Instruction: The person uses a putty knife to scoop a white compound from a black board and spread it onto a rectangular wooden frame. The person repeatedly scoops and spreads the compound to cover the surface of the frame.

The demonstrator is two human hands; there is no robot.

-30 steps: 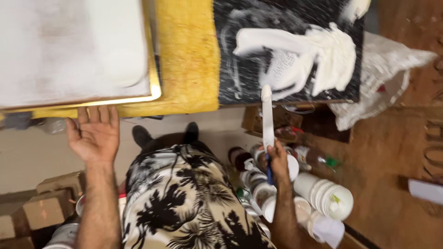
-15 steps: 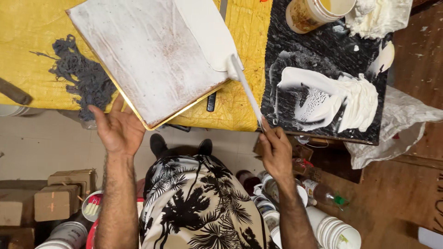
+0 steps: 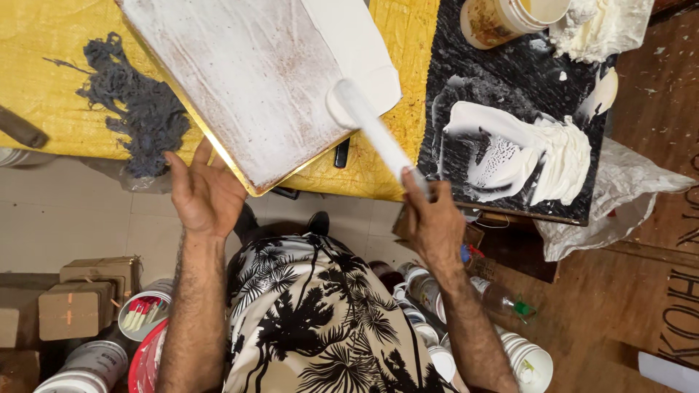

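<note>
The right hand (image 3: 435, 222) is closed around the handle of a white-coated palette knife (image 3: 371, 127), whose rounded tip rests on the white-primed board (image 3: 247, 80). The left hand (image 3: 206, 193) is open, fingers spread, under the near edge of that board, touching its gilded rim; the two hands are well apart. The board lies tilted across a yellow cloth-covered table (image 3: 58, 65), overhanging its near edge.

On the right end of the table sits a black slab (image 3: 510, 94) carrying a spread heap of thick white paste (image 3: 539, 156). At the slab's far edge stands a stained plastic tub (image 3: 502, 18) holding a pale yellowish liquid, as far as the cropped view lets one judge, with a lump of white paste just beside it. A clear plastic sheet (image 3: 626, 200) hangs off the slab's right corner. A tangle of dark grey thread (image 3: 138, 109) lies near the table's left near edge.

Below, on the floor, are brown cardboard boxes (image 3: 80, 298) at the left with small orange marks, a white tub holding sticks (image 3: 142, 314) beside them, and a cluster of white lidded tubs (image 3: 528, 360) at the right, near a clear bottle with a green cap (image 3: 510, 302).
</note>
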